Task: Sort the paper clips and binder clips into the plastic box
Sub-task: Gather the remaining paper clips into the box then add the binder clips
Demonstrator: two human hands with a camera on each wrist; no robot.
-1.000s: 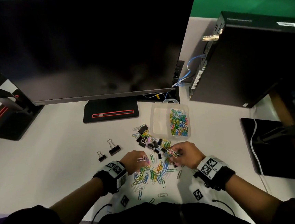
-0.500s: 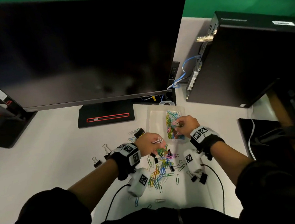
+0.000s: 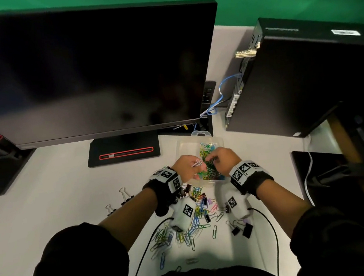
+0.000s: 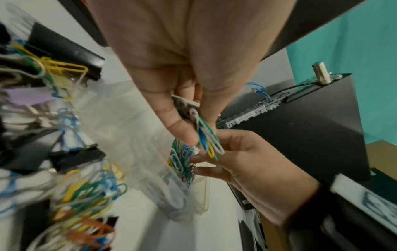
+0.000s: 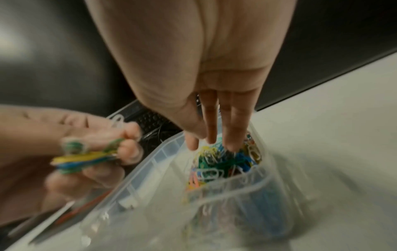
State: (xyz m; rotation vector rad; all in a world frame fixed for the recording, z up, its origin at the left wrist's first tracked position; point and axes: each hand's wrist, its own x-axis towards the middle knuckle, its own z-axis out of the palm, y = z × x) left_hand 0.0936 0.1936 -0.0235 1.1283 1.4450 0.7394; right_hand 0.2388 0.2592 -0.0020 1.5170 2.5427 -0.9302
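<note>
1. The left hand (image 3: 187, 167) pinches a small bundle of coloured paper clips (image 4: 207, 139) between thumb and fingers, just over the plastic box (image 3: 199, 141).
2. The right hand (image 3: 221, 159) holds nothing; its straight fingers (image 5: 236, 125) reach down into the right compartment, onto the clips heaped there.
3. The clips are light, thin and slippery wire, and they probably hook one another, so a flat pinch across the bundle seems safest.
4. Black binder clips (image 3: 244, 229) lie on the desk; they look stiffer and are best taken by the body.
</note>
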